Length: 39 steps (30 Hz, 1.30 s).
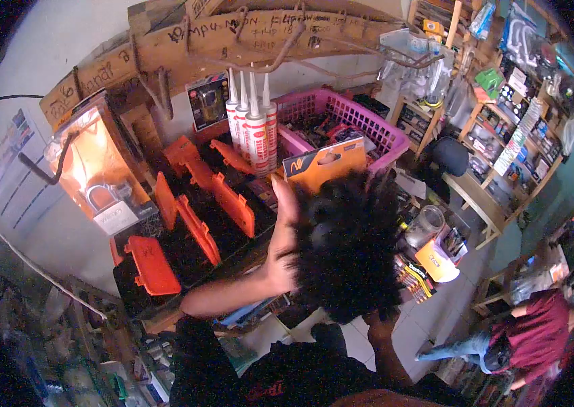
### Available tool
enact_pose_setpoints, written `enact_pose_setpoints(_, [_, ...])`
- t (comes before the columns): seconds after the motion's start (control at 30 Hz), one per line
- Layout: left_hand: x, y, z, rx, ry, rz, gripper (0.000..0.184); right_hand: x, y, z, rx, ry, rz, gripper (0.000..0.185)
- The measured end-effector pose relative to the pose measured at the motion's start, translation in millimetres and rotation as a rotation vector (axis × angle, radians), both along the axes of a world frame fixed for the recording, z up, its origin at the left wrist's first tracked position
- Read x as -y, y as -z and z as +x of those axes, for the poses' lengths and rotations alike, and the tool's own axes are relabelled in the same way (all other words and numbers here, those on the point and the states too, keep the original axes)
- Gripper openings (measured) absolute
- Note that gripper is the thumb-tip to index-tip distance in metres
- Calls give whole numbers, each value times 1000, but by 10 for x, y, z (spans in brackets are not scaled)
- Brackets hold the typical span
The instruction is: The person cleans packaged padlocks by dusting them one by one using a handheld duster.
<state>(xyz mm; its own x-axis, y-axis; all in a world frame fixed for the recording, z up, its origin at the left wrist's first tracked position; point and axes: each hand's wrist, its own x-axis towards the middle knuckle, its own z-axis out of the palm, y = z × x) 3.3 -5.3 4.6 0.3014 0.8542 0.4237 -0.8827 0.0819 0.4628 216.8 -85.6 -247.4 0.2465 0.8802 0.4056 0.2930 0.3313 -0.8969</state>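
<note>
Black shirt (293, 370) with small red lettering (265, 391) in front, dark sleeve (200, 349), 2 bare forearms (232, 296).

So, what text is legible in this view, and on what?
"SEALANT": on the front tube, running lengthwise.
"FILIP 18": handwritten on the wooden board; its other writing is not clear enough to quote.
Too blurred or small: white label on the padlock pack, black box, yellow-and-black pack, red shirt lettering.

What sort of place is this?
Probably a hardware shop, or its stockroom: sealant tubes stand together, and a padlock pack hangs to their left.
</note>
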Motion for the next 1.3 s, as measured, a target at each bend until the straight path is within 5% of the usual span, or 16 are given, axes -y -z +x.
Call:
enact_pose_setpoints(0.07, [36, -20, 21, -236, -361, 20, 60, 77, -84, 62, -51, -53, -136, 19])
enact_pose_setpoints(0.1, [-72, 69, 0, 59, -66, 128, 63, 112, -131, 62, -78, -49, -180, 18])
enact_pose_setpoints(0.23, [26, -11, 100, -86, -263, -60, 62, 40, -465, -122, 8, 19, -47, 25])
enact_pose_setpoints(0.3, [-142, 155, -84, 175, 424, 16, 69, 12, -362, -97, 76, 27, 16, 30])
enact_pose_setpoints(0.4, [-38, 50, 10, -28, -26, -49, 70, 8, -14, 58, 68, 85, -24, 28])
enact_pose_setpoints(0.5, [-7, 48, 29, -62, -213, -50, 69, 37, -96, 107, 77, 65, -35, 29])
enact_pose_setpoints(0.57, [-4, 67, 21, -70, -234, -40, 68, 0, -325, -21, 108, 81, 89, 28])
enact_pose_setpoints(0.67, [4, 98, 7, -94, -238, -7, 68, 59, -371, -78, -127, -53, -164, 26])
enact_pose_setpoints(0.9, [31, -21, 80, -211, -312, 64, 67, -16, -218, -110, 34, 279, 134, 12])
enact_pose_setpoints(0.97, [11, 0, 73, -236, -334, 75, 66, 23, -320, -16, 108, 53, 37, 14])
enact_pose_setpoints(1.17, [37, -15, 68, -259, -326, 78, 67, 37, -245, -49, -27, 32, -5, 11])
enact_pose_setpoints(1.27, [39, 77, -33, -347, -270, 60, 69, 12, 343, 63, -397, 130, 61, 16])
enact_pose_setpoints(1.3, [55, 13, -49, -349, -227, 106, 71, 19, 371, 125, -28, 204, 81, 19])
